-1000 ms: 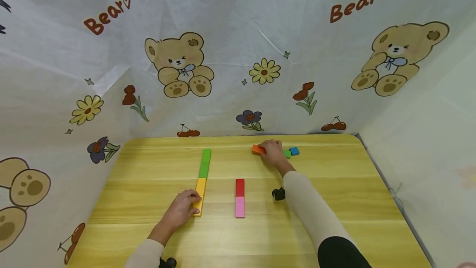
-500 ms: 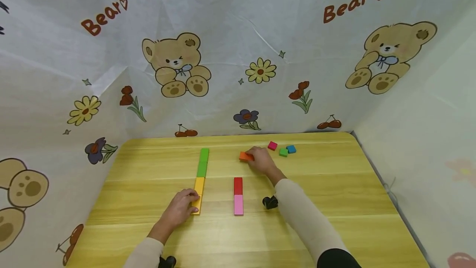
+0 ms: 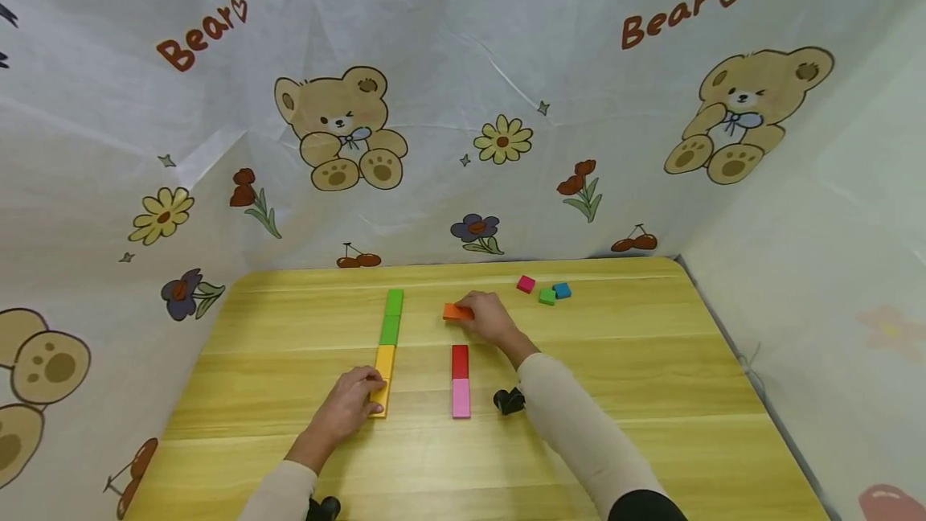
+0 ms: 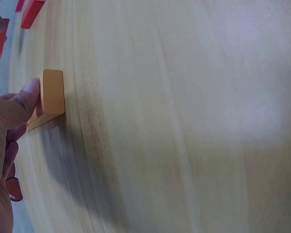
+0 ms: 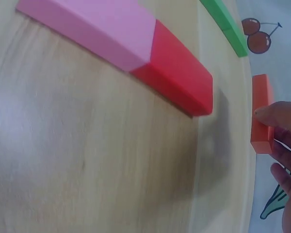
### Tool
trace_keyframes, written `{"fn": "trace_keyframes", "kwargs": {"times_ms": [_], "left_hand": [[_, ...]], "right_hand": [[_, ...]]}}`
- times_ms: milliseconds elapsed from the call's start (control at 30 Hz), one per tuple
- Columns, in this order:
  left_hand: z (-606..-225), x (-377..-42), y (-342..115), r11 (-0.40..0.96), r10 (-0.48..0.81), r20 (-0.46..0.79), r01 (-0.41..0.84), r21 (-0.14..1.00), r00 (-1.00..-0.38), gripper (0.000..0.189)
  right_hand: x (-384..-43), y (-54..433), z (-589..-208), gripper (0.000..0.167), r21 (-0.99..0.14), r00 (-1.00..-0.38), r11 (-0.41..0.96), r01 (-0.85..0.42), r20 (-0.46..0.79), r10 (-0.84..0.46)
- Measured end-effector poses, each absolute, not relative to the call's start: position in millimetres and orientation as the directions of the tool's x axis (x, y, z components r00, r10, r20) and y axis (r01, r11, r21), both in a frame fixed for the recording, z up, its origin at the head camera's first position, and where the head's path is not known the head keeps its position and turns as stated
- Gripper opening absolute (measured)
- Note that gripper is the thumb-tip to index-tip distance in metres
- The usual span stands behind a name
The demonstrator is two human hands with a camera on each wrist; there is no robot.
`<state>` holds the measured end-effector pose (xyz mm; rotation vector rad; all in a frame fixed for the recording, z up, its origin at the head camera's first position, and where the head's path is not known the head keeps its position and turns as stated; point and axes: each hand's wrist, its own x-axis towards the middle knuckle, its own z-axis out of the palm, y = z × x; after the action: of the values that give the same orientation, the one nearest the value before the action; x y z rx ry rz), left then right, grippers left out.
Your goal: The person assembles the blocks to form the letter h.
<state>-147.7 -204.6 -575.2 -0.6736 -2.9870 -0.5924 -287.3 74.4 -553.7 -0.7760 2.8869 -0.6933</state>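
At the near end of a straight row, my left hand pinches the nearer yellow block between thumb and fingers. Beyond it in line lie another yellow block and two green blocks. My right hand holds an orange block by its right end, thumb on its face. That block appears raised off the table in the right wrist view. Just nearer than it, a red block and a pink block lie end to end, parallel to the row.
Small cubes sit at the back right: magenta, green and blue. The wooden table ends at a bear-print cloth behind. A black wrist device sits by the right sleeve.
My right hand has carried the orange block leftward and slightly nearer, away from the small cubes, uncovering the magenta one. The left hand stays on the yellow block.
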Motion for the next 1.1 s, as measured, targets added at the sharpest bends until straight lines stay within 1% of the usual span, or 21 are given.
{"fn": "trace_keyframes", "kwargs": {"times_ms": [133,267,433,667,833,1100], "left_hand": [[-575,-148,-206,0.833,0.423,0.109,0.434,0.343,-0.900,0.033],[-576,-149,-208,0.827,0.454,0.125,0.469,0.311,-0.882,0.034],[-576,-149,-209,0.817,0.480,0.129,0.496,0.294,-0.868,0.036],[-574,-149,-209,0.827,0.458,0.098,0.464,0.318,-0.884,0.035],[-572,-150,-209,0.832,0.434,0.071,0.430,0.352,-0.898,0.034],[-573,-150,-209,0.824,0.443,0.107,0.451,0.344,-0.890,0.034]], "right_hand": [[-282,63,-552,0.029,-0.480,-0.865,0.753,-0.450,0.026,-0.501],[-278,51,-552,0.028,-0.495,-0.856,0.740,-0.455,0.013,-0.517],[-274,35,-554,0.030,-0.506,-0.845,0.738,-0.447,-0.033,-0.534],[-272,17,-557,0.028,-0.472,-0.825,0.733,-0.489,-0.022,-0.564],[-271,5,-555,0.028,-0.487,-0.821,0.731,-0.479,-0.048,-0.569],[-272,-4,-558,0.030,-0.499,-0.834,0.756,-0.423,-0.112,-0.541]]}}
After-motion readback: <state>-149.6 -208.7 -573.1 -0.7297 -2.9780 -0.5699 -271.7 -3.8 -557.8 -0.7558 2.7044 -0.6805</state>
